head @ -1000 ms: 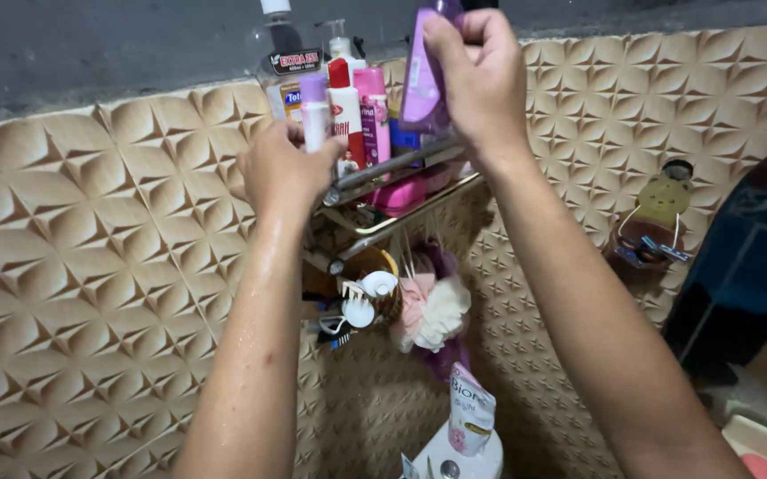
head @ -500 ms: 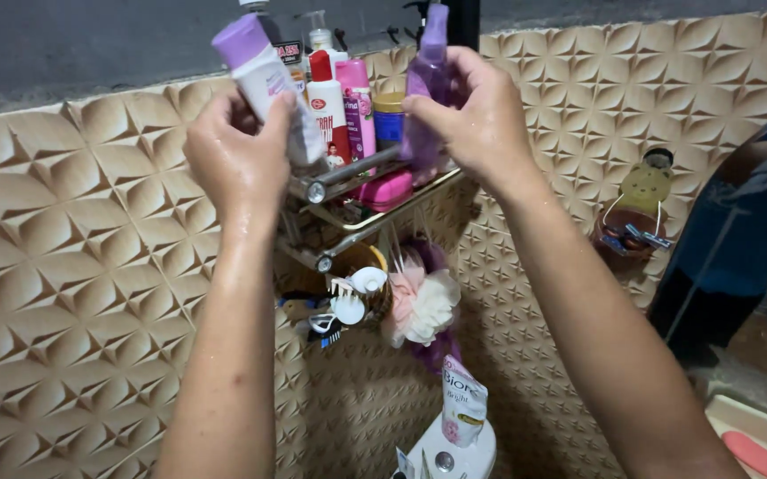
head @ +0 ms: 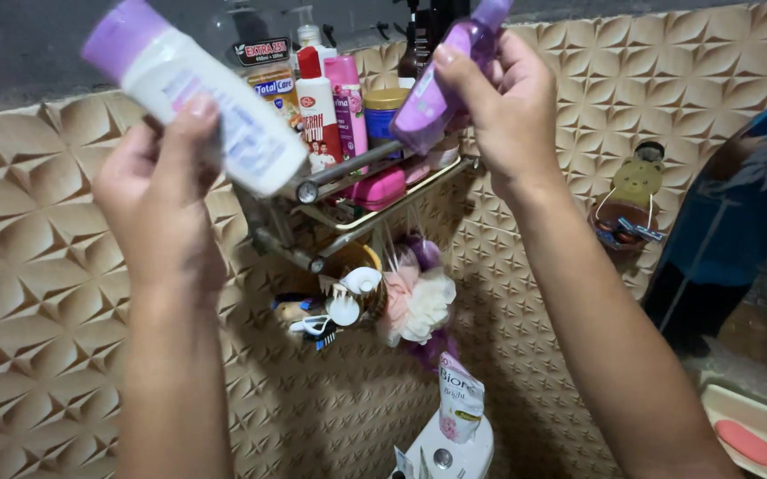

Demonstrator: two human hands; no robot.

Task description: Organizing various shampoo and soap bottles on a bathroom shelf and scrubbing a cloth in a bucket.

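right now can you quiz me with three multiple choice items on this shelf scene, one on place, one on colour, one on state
1. Where does the bath sponge hang?
A. below the rack
B. above the rack
C. on the floor

2. What colour is the cap of the white bottle in the left hand?
A. red
B. lilac
C. black

3. How is the purple bottle in the right hand?
A. standing on the rack
B. lying on the floor
C. held tilted in the fingers

Answers:
1 A, it dangles under the metal rack.
2 B, the cap at the upper left end is lilac.
3 C, it leans with its top up to the right, gripped above the rail.
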